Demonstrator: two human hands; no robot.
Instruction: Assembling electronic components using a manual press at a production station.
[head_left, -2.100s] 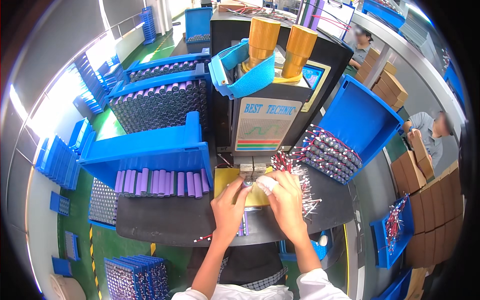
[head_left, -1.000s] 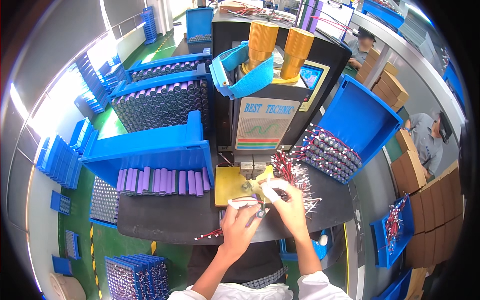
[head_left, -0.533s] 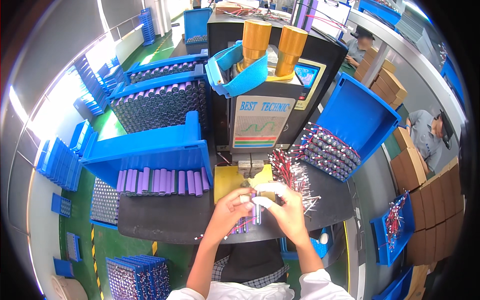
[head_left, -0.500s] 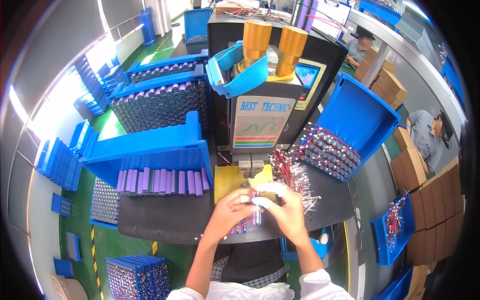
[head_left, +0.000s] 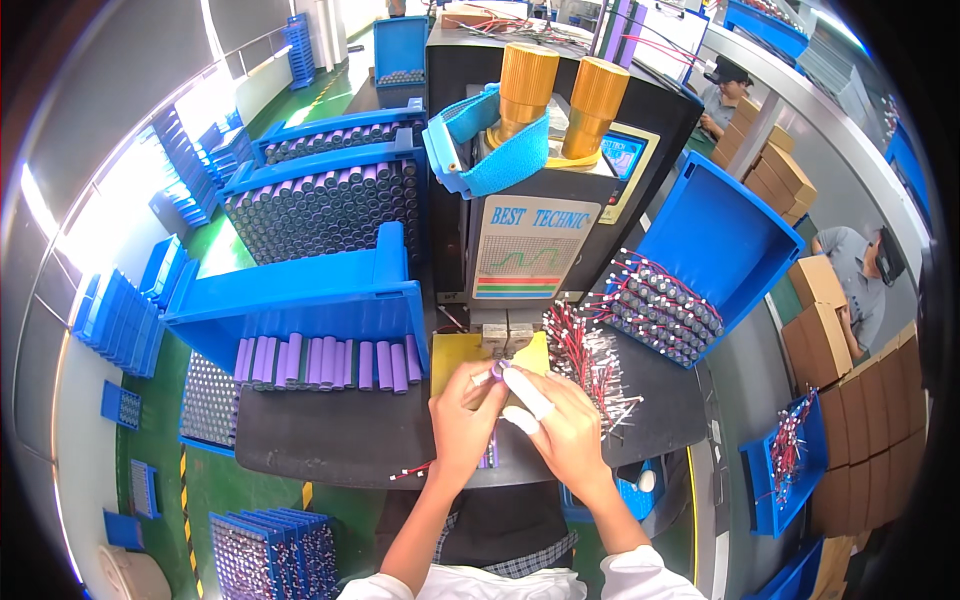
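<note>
A purple cylindrical battery cell is pinched end-up between my two hands, in front of the spot welder's electrode blocks. My left hand is closed, with thumb and fingertips on the cell's left side. White finger covers show on my right hand, whose closed fingers meet the cell from the right. My fingers hide much of the cell. Beneath them lies the yellow plate of the welder. More purple cells, mostly covered by my hands, lie at the table's front edge beside a red-and-black lead.
A heap of red-and-black leads lies right of my hands. Beyond it a tilted blue bin holds wired cells. Purple cells line another blue bin at left. The black welder rises ahead. Two people sit at far right.
Both hands have drawn closer together and slightly up toward the electrodes. The cell is now tipped with its round end showing. The view has shifted slightly.
</note>
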